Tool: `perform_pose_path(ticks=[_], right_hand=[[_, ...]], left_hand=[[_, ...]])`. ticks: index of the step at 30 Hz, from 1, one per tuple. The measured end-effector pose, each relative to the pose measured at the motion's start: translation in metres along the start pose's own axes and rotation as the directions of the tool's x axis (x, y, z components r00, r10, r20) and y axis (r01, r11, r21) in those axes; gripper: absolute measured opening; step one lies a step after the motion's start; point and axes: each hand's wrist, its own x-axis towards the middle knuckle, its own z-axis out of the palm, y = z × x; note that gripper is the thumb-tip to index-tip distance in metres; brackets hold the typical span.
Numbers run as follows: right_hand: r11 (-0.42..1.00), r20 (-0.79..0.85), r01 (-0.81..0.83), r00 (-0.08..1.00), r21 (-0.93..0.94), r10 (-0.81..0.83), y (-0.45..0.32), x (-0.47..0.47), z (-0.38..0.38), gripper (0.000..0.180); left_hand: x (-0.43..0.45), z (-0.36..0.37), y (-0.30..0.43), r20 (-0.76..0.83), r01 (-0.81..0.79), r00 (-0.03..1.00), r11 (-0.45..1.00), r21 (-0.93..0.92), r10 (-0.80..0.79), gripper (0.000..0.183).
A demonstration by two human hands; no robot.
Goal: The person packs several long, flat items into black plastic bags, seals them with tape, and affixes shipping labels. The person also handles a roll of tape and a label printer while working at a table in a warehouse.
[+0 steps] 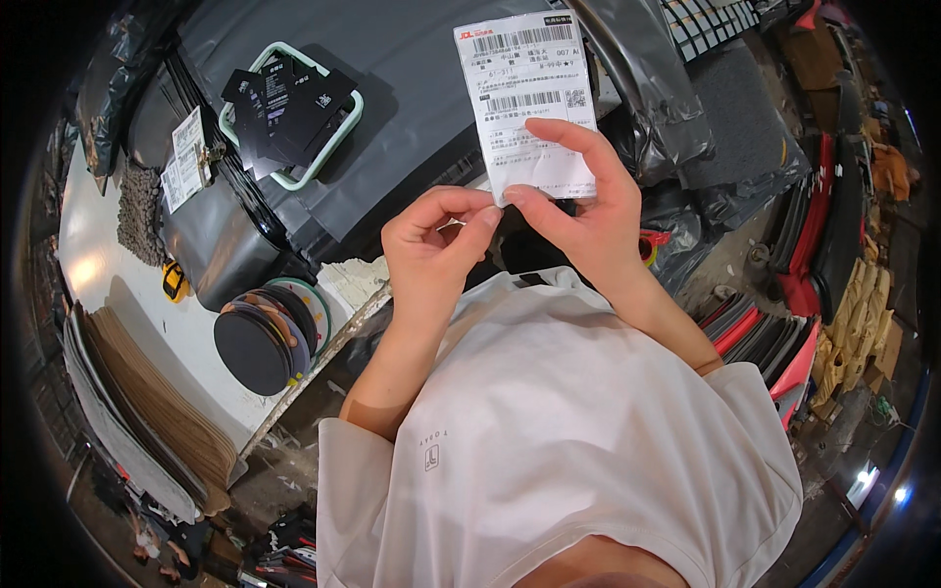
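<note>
A white shipping label [526, 158], printed with barcodes and writing, is held up in front of my chest. My left hand [434, 239] pinches its lower left corner between thumb and forefinger. The thumb tip of my right hand [599, 195] meets that same corner, while its forefinger curls over the label's right side. Its remaining fingers are mostly hidden. Below and behind the label lies dark plastic sheeting [412, 125] on the table. A pale green plastic basket [351, 125] stands there to the left, filled with black printed cards [294, 110].
Round mats [253, 353] are stacked near the table edge [323, 360]. A black plastic-wrapped parcel [213, 250], a yellow tape measure [175, 281] and brown mats [158, 389] lie left. On the right are black plastic bags [647, 95] and stacked red and black mats [805, 250].
</note>
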Motion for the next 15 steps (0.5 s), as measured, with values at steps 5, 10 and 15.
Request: perform_pose_path(ticks=[5, 10, 15], right_hand=[[1.0, 0.02, -0.016, 1.0, -0.012, 0.017, 0.0027, -0.0006, -0.0019, 0.045], [1.0, -0.043, 0.0, 0.999, 0.03, 0.001, 0.006, -0.001, 0.0009, 0.041], [0.899, 0.065, 0.164, 0.986, -0.406, -0.151, 0.0012, 0.001, -0.0046, 0.037]], left_hand=[[0.0003, -0.0003, 0.0, 0.009, 0.015, 1.0, 1.0, 0.008, -0.015, 0.009], [0.0009, -0.0012, -0.0016, 0.019, 0.002, 1.0, 1.0, 0.015, -0.002, 0.008], [0.002, -0.0028, -0.0011, 0.049, 0.194, 0.981, 0.961, -0.198, -0.187, 0.006]])
